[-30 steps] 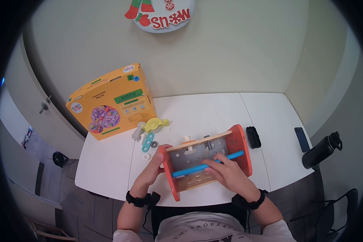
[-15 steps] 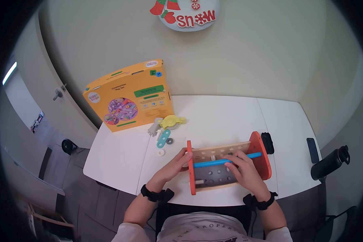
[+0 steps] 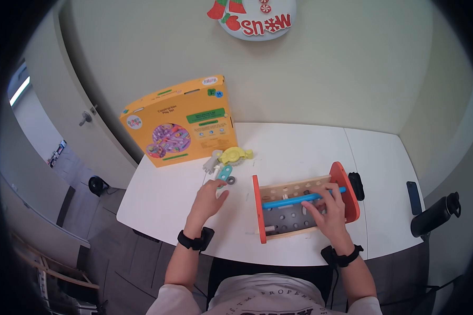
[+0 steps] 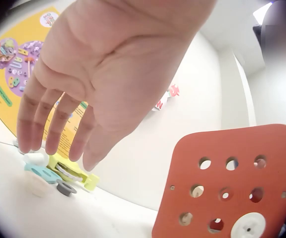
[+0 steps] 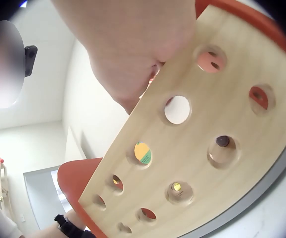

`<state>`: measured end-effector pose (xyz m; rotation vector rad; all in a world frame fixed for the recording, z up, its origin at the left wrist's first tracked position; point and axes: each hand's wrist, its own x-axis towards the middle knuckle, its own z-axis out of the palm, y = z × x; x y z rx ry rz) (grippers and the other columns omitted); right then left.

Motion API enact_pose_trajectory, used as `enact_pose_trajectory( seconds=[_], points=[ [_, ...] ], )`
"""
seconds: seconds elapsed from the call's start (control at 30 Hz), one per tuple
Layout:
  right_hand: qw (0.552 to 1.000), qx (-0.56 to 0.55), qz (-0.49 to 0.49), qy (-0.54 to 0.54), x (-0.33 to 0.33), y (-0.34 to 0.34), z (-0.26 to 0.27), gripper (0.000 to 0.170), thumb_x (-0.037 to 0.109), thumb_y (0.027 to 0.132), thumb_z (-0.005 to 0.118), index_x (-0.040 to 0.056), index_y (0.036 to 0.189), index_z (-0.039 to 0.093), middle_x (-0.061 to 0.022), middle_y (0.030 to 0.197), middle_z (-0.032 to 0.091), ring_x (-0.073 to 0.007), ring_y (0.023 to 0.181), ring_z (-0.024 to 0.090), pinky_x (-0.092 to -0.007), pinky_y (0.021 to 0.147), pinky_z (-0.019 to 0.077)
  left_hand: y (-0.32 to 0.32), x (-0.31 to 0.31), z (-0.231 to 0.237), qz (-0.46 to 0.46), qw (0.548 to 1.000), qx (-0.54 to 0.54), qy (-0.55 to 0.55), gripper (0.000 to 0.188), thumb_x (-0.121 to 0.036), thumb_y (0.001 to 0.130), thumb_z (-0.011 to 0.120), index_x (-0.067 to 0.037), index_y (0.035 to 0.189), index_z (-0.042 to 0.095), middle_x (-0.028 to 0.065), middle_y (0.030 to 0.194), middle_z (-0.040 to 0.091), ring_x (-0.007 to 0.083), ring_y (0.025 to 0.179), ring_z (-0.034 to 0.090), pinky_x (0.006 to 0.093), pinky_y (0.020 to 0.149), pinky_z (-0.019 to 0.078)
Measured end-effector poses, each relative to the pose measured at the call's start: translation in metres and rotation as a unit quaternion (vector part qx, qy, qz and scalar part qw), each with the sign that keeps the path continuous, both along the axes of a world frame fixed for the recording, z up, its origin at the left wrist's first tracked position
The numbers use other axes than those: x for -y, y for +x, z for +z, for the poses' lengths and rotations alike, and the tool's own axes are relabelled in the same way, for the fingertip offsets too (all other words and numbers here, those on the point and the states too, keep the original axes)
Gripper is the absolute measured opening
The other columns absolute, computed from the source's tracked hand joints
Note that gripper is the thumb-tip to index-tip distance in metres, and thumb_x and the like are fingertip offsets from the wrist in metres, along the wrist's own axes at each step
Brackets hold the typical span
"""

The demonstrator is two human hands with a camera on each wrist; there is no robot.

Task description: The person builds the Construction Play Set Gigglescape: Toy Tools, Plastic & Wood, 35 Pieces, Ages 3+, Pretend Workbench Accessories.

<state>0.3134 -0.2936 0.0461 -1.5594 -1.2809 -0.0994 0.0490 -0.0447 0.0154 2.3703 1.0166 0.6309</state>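
A toy toolbox with red end panels (image 3: 259, 210), pierced wooden sides (image 5: 197, 134) and a blue rod handle (image 3: 284, 202) rests on the white table. My right hand (image 3: 331, 218) holds the blue rod near its right end, fingers over it and thumb below. To the left of the toolbox, my left hand (image 3: 207, 203) is empty, fingers extended toward a teal strip with holes (image 3: 225, 173) and a grey ring (image 3: 231, 180). Beyond these lie a yellow piece (image 3: 235, 155) and a grey toothed piece (image 3: 212, 161). A white disc (image 4: 248, 228) sits on the left red panel.
A yellow play set box (image 3: 181, 126) stands at the table's back left. Right of the toolbox lie a black case (image 3: 356, 186) and a phone (image 3: 414, 198). A black bottle (image 3: 435, 215) is by the right edge. A wall decoration (image 3: 260, 21) hangs above.
The toolbox has tipped so its grey inside faces nearer me and now sits on the table. My left hand has let go of its red panel and moved left toward the loose parts.
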Motion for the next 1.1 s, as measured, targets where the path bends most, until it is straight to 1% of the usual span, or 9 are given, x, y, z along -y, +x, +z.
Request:
enact_pose_trajectory(
  seconds=[0.1,0.2,0.3,0.4,0.5,0.67,0.8,0.97,1.1],
  points=[
    [0.999,0.021,-0.049,0.0,0.005,0.0,-0.001,0.028,0.016,0.087,0.087,0.0045,0.101,0.066,-0.0081,0.098,0.061,-0.0171,0.057,0.054,-0.0315,0.056,0.0495,-0.01,-0.011,-0.008,0.027,0.998,-0.049,0.015,0.033,-0.015,0.087,0.081,-0.003,0.117,0.074,0.0229,0.112,0.072,0.0406,0.105,0.071,0.0449,0.093,0.0569],
    [0.99,0.018,0.038,-0.131,0.016,-0.003,0.016,0.026,0.015,0.087,0.086,0.0049,0.091,0.063,-0.0071,0.079,0.057,-0.0197,0.055,0.051,-0.0345,0.053,0.0452,-0.01,-0.018,-0.021,0.038,0.996,-0.082,-0.011,0.03,-0.012,0.083,0.082,-0.004,0.112,0.076,0.023,0.111,0.072,0.0415,0.105,0.07,0.0469,0.094,0.0568],
    [0.976,0.016,0.115,-0.183,0.021,-0.012,0.028,0.023,0.015,0.088,0.084,0.005,0.088,0.063,-0.0066,0.066,0.05,-0.0227,0.055,0.051,-0.0371,0.052,0.0412,-0.008,-0.022,-0.033,0.048,0.993,-0.108,-0.01,0.028,-0.01,0.081,0.082,-0.005,0.108,0.078,0.0213,0.108,0.074,0.0392,0.1,0.072,0.046,0.091,0.0579],
    [0.973,0.007,0.144,-0.183,0.018,-0.014,0.027,0.023,0.015,0.089,0.084,0.0044,0.086,0.064,-0.0064,0.065,0.049,-0.0224,0.055,0.051,-0.0378,0.052,0.0399,-0.009,-0.026,-0.043,0.045,0.993,-0.108,0.012,0.027,-0.009,0.079,0.082,-0.004,0.106,0.079,0.0186,0.103,0.076,0.0344,0.091,0.075,0.0423,0.085,0.0596],
    [0.971,-0.012,0.156,-0.18,0.015,-0.01,0.016,0.021,0.013,0.09,0.083,0.0032,0.088,0.065,-0.0068,0.069,0.052,-0.022,0.058,0.053,-0.0368,0.053,0.0426,-0.005,-0.02,-0.031,0.019,0.997,-0.077,-0.005,0.024,-0.008,0.081,0.082,-0.001,0.104,0.078,0.0182,0.098,0.077,0.0323,0.089,0.075,0.041,0.082,0.0606],
    [0.969,-0.065,0.182,-0.151,0.013,-0.019,0.024,0.017,0.007,0.09,0.082,0.0008,0.095,0.067,-0.0056,0.081,0.062,-0.0155,0.07,0.06,-0.0292,0.064,0.0493,0.008,0.042,0.062,-0.037,0.994,0.072,-0.067,0.022,-0.002,0.084,0.083,0.001,0.105,0.076,0.0164,0.103,0.079,0.0296,0.094,0.077,0.036,0.083,0.0624],
    [0.96,-0.111,0.226,-0.122,0.018,-0.03,0.032,0.018,0.001,0.092,0.08,0.0002,0.108,0.071,-0.008,0.097,0.071,-0.0147,0.085,0.07,-0.0281,0.076,0.0574,0.009,0.105,0.11,-0.138,0.975,0.175,-0.017,0.024,-0.003,0.082,0.087,-0.001,0.103,0.077,0.0139,0.111,0.079,0.0277,0.097,0.078,0.0335,0.084,0.0627],
    [0.89,-0.324,0.316,-0.054,0.029,-0.057,0.031,0.028,-0.001,0.098,0.073,-0.0023,0.125,0.067,-0.011,0.111,0.072,-0.0174,0.104,0.074,-0.0302,0.089,0.0609,0.023,0.14,0.1,-0.299,0.923,0.235,0.065,0.025,-0.005,0.078,0.091,-0.007,0.099,0.078,0.0114,0.119,0.077,0.0263,0.106,0.074,0.0348,0.085,0.0611],
    [0.833,-0.413,0.365,-0.039,0.034,-0.06,0.031,0.032,-0.003,0.101,0.069,-0.0053,0.132,0.062,-0.0125,0.117,0.071,-0.0187,0.109,0.072,-0.0309,0.093,0.0603,0.029,0.142,0.079,-0.31,0.909,0.265,0.084,0.027,-0.005,0.08,0.088,-0.004,0.104,0.076,0.0097,0.128,0.073,0.0317,0.115,0.067,0.0373,0.085,0.0587]
  ],
)
